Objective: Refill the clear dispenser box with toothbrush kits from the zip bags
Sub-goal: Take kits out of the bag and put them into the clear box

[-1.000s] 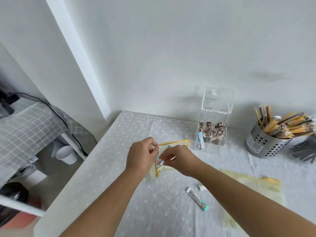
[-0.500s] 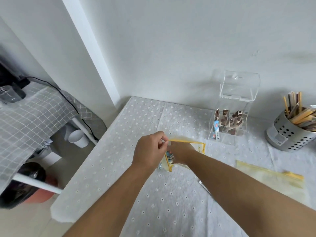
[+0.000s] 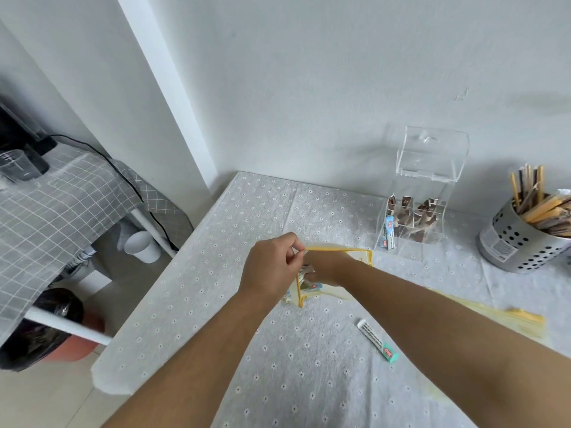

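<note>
Pinching the yellow rim of the zip bag (image 3: pixel 340 249), left hand (image 3: pixel 272 267) holds its mouth open on the worktop (image 3: pixel 309 381) — right hand (image 3: pixel 327 267) sits inside among kits (image 3: pixel 310 285), grip not discernible. Dispenser box (image 3: pixel 423 193) stands beyond to the right, lid up; one loose kit (image 3: pixel 377 341) lies nearer.

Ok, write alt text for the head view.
The left hand pinches open the rim of a yellow-edged zip bag on a flowered tablecloth while the right hand reaches inside. Behind stands the clear dispenser box, lid up.
</note>
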The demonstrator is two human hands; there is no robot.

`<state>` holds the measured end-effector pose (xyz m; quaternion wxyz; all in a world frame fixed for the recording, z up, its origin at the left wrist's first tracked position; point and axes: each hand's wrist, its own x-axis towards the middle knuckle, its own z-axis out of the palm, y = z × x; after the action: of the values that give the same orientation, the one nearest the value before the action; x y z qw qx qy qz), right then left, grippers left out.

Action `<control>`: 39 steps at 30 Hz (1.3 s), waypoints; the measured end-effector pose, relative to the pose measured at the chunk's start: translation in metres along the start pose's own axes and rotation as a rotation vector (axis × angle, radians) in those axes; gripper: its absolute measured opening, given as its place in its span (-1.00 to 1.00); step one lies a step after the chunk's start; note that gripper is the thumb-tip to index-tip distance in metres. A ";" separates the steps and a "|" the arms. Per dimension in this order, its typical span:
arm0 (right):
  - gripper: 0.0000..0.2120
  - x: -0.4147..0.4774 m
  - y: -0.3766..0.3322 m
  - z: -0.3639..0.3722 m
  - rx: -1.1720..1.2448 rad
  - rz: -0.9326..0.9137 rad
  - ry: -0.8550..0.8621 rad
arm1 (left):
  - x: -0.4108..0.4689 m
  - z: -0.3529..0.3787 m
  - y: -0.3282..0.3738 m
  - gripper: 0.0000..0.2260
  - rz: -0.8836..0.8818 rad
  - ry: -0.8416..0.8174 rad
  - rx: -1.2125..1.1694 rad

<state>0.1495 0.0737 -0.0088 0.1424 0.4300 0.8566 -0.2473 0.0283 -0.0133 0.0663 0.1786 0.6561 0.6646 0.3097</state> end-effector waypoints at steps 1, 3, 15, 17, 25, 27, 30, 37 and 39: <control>-0.73 -0.002 -0.001 -0.002 0.019 0.005 -0.004 | 0.000 0.000 0.000 -0.96 0.001 0.000 0.001; -0.72 -0.005 -0.002 -0.005 0.048 0.017 -0.002 | -0.001 0.001 0.000 -0.96 0.000 0.001 0.003; -0.79 -0.025 -0.008 -0.007 0.466 0.045 0.128 | 0.002 -0.001 0.002 -0.97 -0.027 0.013 0.003; -0.75 -0.027 -0.009 -0.007 0.489 0.052 0.135 | 0.002 0.000 0.003 -0.97 -0.030 0.013 0.002; -0.71 -0.023 -0.011 -0.001 0.464 0.130 0.232 | 0.001 0.002 0.002 -0.96 -0.033 0.011 0.001; -0.71 -0.026 -0.012 -0.001 0.510 0.132 0.239 | 0.002 0.001 0.002 -0.97 -0.033 0.006 0.005; -0.75 -0.030 -0.013 -0.002 0.535 0.113 0.267 | 0.003 0.000 0.002 -0.97 -0.034 0.006 0.014; -0.83 -0.059 -0.012 -0.015 0.571 0.049 0.373 | 0.009 0.001 0.008 -0.92 -0.070 -0.006 -0.011; -0.86 -0.073 -0.010 -0.022 0.602 0.046 0.399 | 0.012 0.002 0.008 -0.90 -0.086 -0.015 -0.018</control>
<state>0.1837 0.0317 0.0462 -0.1549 0.5116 0.7465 -0.3962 0.0353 -0.0014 0.0721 0.2027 0.6277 0.6879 0.3027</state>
